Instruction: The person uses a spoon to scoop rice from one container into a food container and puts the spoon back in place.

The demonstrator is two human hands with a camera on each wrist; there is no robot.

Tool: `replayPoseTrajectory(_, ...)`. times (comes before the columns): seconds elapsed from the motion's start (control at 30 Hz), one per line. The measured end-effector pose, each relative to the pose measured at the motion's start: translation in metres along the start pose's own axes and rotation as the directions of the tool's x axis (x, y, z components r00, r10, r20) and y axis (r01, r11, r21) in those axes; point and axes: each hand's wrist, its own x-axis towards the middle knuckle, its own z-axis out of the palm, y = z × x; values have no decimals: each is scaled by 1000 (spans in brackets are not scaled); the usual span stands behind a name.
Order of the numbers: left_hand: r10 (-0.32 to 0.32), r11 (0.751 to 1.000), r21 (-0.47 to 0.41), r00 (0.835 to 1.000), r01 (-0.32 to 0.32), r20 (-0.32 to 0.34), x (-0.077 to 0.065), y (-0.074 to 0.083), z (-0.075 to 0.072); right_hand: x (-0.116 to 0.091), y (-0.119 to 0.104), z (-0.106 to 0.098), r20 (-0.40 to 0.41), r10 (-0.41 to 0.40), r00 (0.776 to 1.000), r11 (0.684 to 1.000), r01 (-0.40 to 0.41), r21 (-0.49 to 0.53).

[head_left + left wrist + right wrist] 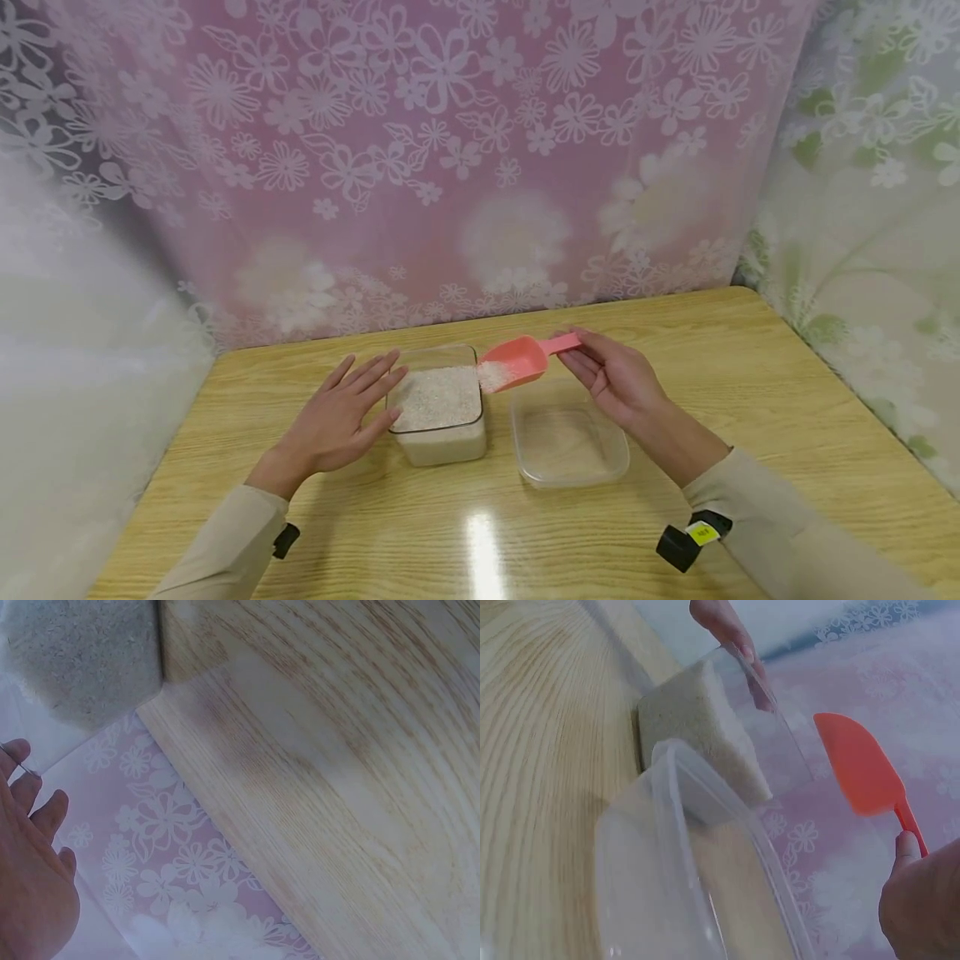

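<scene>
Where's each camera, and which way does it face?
Head: worn on the head, facing forward and down at the grain container and clear tub; left grip, right grip, sleeves show.
Left wrist: worn there, facing table and grain container; left grip shows.
Right wrist: worn there, looking past clear tub toward grain container; both grips show.
Head and right wrist share the scoop.

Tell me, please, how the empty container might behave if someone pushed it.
The empty container would probably slide readily, as nothing visible weighs it down. Its thin, see-through walls may flex slightly. Its broad, low shape should resist tipping.
</scene>
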Motion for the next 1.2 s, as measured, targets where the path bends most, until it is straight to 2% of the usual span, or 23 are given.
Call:
replayPoseTrajectory(0.2,0,1000,-9,1000,0,-3,-1,0,1,-9,-9,-23,27,-5,1000,1000,4,30)
replayPoseTrajectory(0.6,-1,1000,-14,1000,1,-6,-1,0,1,-23,-12,-62,59,-16,998,1000,17,-8)
replayPoseTrajectory(0.93,5,1000,-15,1000,-5,-9,-1,2,0,-29,-8,-77,140,12,990,986,11,-165)
replayPoseTrajectory(1.2,3,1000,-17,1000,-3,-17,-1,1,1,-29,-6,-81,150,44,988,964,-3,-265)
